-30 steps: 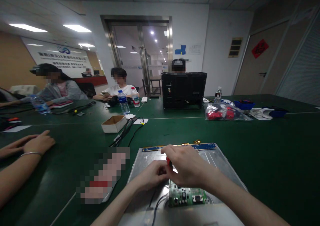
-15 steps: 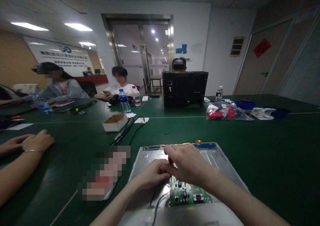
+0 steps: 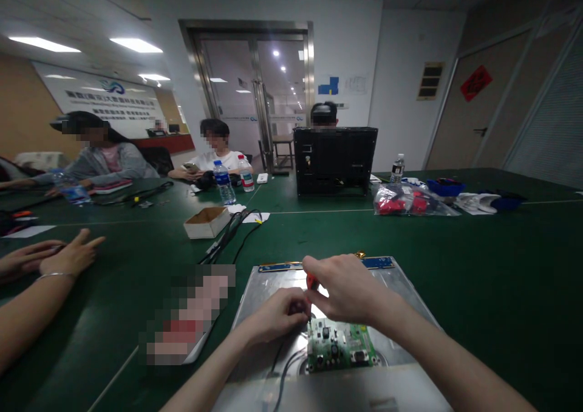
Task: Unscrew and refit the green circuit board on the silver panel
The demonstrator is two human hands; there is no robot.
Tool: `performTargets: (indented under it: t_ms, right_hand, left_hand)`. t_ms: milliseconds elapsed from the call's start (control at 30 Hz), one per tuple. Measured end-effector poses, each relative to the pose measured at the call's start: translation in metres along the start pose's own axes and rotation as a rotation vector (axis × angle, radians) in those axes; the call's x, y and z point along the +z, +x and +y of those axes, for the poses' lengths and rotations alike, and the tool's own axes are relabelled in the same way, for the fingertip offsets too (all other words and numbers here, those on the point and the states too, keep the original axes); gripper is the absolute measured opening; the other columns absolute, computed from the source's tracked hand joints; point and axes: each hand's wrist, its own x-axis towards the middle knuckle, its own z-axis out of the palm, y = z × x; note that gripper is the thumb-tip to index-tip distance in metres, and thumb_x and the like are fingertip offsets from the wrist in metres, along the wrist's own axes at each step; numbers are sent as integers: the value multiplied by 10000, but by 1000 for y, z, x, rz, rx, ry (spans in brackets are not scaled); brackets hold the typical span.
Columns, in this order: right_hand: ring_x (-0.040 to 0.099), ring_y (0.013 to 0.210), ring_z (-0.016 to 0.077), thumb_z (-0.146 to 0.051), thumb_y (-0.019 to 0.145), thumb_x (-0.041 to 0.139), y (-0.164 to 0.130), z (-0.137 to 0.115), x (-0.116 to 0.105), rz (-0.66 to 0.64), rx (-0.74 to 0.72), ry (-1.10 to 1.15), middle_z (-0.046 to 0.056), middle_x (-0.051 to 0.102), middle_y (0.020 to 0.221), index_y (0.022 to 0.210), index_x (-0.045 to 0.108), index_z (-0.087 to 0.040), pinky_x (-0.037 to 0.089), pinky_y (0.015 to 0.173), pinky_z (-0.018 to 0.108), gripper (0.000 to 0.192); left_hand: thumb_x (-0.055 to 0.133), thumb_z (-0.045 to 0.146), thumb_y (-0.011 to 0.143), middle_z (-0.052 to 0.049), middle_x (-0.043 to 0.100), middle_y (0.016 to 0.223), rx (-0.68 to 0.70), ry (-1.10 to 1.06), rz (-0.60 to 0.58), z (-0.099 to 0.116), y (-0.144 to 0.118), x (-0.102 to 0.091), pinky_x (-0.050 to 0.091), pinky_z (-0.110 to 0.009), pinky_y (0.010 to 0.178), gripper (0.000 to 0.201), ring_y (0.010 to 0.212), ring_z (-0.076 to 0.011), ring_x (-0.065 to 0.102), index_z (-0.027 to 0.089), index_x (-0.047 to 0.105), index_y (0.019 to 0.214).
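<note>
Circuit board (image 3: pixel 340 351) | green, small | on metal panel (image 3: pixel 392 290)

The metal panel (image 3: pixel 273 290) lies on the table (image 3: pixel 478 266) directly before the person. The circuit board (image 3: pixel 341 351) sits on the panel. Both hands meet just behind the board, the left hand (image 3: pixel 273 316) left of the right hand (image 3: pixel 348 290). The cardboard box (image 3: pixel 207 222) lies behind and left; the monitor (image 3: pixel 334 160) stands farther behind.

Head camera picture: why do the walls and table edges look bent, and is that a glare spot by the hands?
Head view: wide lens bows the green table and walls; ceiling lights glare on the silver metal panel beside the right hand; pixelated patches hide faces.
</note>
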Motion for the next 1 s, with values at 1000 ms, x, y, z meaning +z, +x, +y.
performTargets:
  t_ms: [1000]
  right_hand:
    - [619,601,180,-594,888,403,7,-1,12,114,136,-123,62,683,667,751,600,-193,234,517,266,467]
  left_hand:
    - [528,148,722,-15,614,782,-59,-43,10,1,-1,1,439,-244,660,129,739,-169,565,139,620,813]
